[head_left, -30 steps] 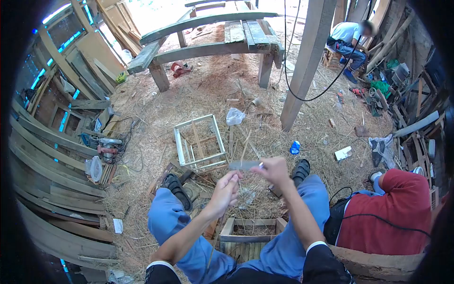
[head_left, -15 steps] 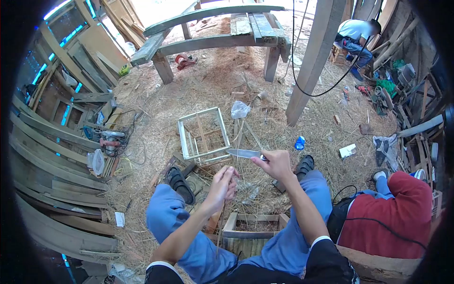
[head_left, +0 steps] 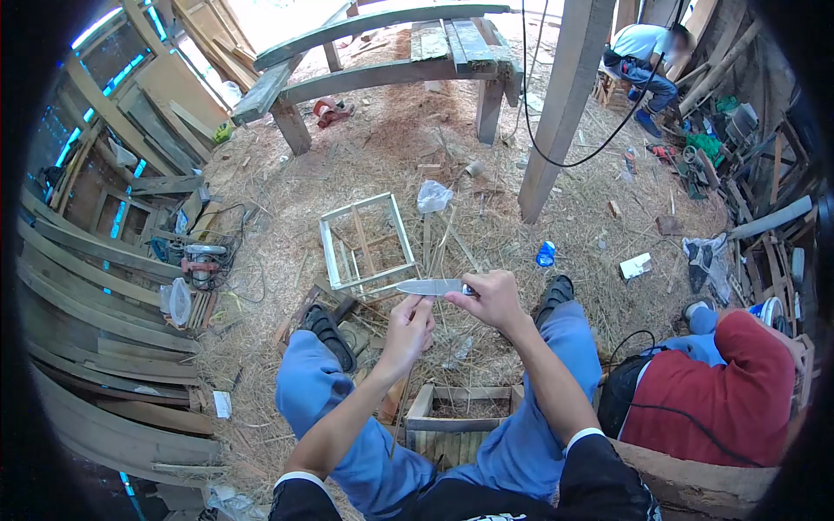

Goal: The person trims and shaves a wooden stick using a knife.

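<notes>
My right hand (head_left: 488, 298) is wrapped round the handle of a knife (head_left: 430, 286), its broad blade pointing left. Just below the blade, my left hand (head_left: 408, 332) is closed on a thin cane-like strip (head_left: 399, 425), whose lower part hangs down by my left thigh. The blade's edge lies at the left fingertips; whether it touches the strip there I cannot tell. Between my legs stands a small wooden frame with slats (head_left: 458, 425). A light wooden stool-like frame (head_left: 367, 243) rests on the floor beyond my left hand.
Straw and shavings cover the floor. A plastic bag (head_left: 433, 197) and a blue can (head_left: 546, 254) lie ahead. A wooden post (head_left: 563, 113) rises near a workbench (head_left: 373, 80). A person in red (head_left: 708, 391) sits close on my right; another person (head_left: 643, 65) crouches far right. A power saw (head_left: 203, 262) lies left.
My right hand has brought the knife left and slightly down, so its blade now sits right over my left fingertips. My left hand has risen a little. The view has shifted slightly.
</notes>
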`<control>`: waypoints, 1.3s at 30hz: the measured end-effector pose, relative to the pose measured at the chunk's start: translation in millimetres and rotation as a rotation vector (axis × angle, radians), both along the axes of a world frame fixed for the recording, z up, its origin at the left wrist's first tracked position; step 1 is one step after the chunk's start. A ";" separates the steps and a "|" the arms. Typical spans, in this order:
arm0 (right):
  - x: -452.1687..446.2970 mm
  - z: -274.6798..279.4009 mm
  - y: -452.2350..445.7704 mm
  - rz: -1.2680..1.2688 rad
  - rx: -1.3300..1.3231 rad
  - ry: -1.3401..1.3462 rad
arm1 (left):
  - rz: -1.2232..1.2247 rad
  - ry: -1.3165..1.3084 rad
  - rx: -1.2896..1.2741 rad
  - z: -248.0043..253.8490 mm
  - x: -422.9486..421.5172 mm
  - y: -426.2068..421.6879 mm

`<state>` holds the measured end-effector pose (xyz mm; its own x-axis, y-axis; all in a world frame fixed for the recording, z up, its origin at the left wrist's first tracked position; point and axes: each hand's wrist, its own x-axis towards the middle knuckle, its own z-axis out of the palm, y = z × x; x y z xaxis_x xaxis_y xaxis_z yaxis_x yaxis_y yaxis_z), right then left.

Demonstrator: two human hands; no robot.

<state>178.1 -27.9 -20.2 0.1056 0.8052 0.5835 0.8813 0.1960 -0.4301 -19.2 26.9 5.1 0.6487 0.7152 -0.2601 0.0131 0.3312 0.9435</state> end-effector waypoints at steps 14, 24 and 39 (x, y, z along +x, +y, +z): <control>0.1 4.3 -3.8 0.103 -0.039 0.022 | -0.056 -0.012 -0.012 -3.7 6.0 -8.7; -3.2 7.0 -4.1 0.152 -0.081 0.039 | -0.097 -0.081 -0.228 -2.0 1.8 -8.1; 8.0 10.3 -12.4 0.131 -0.030 0.050 | -0.116 -0.146 -0.311 1.2 -2.2 -0.3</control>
